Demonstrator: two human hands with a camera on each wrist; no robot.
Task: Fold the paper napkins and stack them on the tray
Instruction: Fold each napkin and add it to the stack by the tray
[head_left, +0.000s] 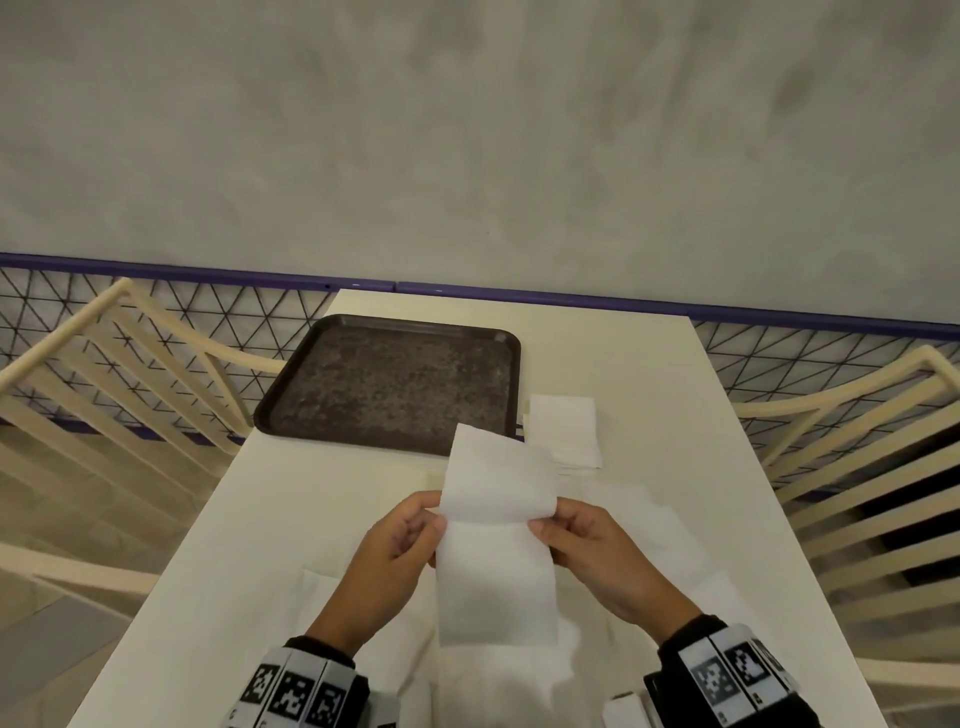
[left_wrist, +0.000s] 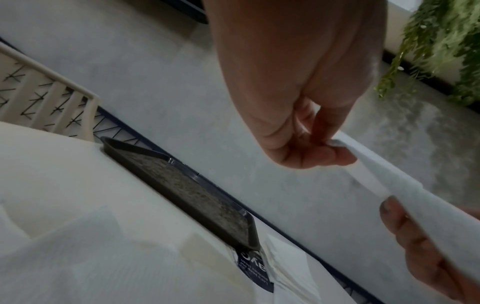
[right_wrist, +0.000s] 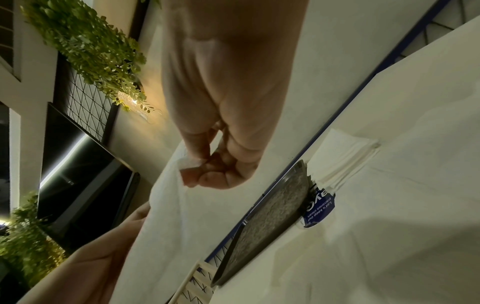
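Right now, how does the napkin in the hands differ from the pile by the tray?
The held napkin is lifted, long and half bent over; the pile lies flat, small and square. The left hand and right hand pinch the first; nothing touches the pile. Both are white.

Grey wall (head_left: 467, 130), cream chairs (head_left: 104, 374), hanging greenery (right_wrist: 85, 47).
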